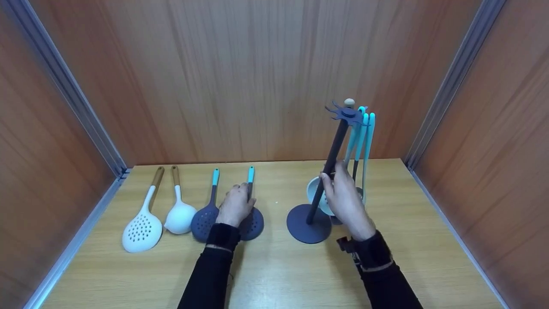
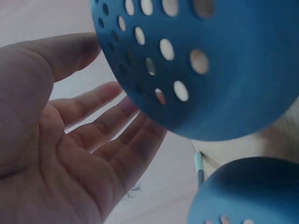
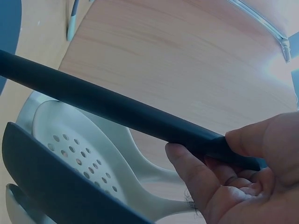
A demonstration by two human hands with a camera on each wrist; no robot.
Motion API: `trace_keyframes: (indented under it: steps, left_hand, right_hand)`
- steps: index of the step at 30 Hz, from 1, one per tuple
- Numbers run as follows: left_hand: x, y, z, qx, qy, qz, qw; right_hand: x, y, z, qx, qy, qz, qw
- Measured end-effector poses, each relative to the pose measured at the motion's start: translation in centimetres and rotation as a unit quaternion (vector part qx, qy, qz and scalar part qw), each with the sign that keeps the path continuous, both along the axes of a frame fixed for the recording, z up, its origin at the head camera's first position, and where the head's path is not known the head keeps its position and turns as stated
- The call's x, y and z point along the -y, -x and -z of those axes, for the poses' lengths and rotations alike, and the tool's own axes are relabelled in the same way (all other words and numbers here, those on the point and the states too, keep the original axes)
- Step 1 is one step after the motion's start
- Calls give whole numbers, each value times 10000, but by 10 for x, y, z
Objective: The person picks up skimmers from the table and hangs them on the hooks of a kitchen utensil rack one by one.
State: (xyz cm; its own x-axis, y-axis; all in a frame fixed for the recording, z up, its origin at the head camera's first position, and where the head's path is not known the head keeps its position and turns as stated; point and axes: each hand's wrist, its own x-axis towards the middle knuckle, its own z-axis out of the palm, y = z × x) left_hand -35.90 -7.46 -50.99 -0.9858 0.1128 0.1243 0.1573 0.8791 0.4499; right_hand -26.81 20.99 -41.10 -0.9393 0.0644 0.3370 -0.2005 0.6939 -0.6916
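My left hand (image 1: 236, 205) reaches over a dark slotted skimmer (image 1: 255, 224) with a teal handle, thumb and index finger on either side of its neck. In the left wrist view its holed head (image 2: 243, 70) hides my fingertips. My right hand (image 1: 346, 199) grips the dark pole of a utensil stand (image 1: 328, 167), thumb and fingers curled round it. The stand has a round base and curved hooks on top. Several teal-handled utensils (image 1: 369, 133) hang behind the pole, including a pale slotted spoon (image 3: 77, 144) in the right wrist view.
Left of my left hand lies another dark slotted skimmer (image 1: 203, 221). Further left are a white ladle (image 1: 180, 218) and a white slotted skimmer (image 1: 143, 231), both with wooden handles. Wood-grain panels (image 1: 257, 86) enclose the table (image 1: 274, 274) at the back and sides.
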Motion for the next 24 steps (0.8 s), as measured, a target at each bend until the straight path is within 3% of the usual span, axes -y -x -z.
trace_keyframes:
  steps: [12, 20, 24]
  left_hand:
    - [3, 5, 2, 171, -249, -195, 9994]
    - [5, 7, 3, 466, -470, -374, 9971]
    - [7, 6, 1, 654, -692, -364, 9948]
  right_hand:
    - [1, 1, -3, 107, 9, 69, 9999]
    - [1, 2, 1, -265, 58, -94, 9996]
    - [1, 1, 2, -227, 32, -62, 9997]
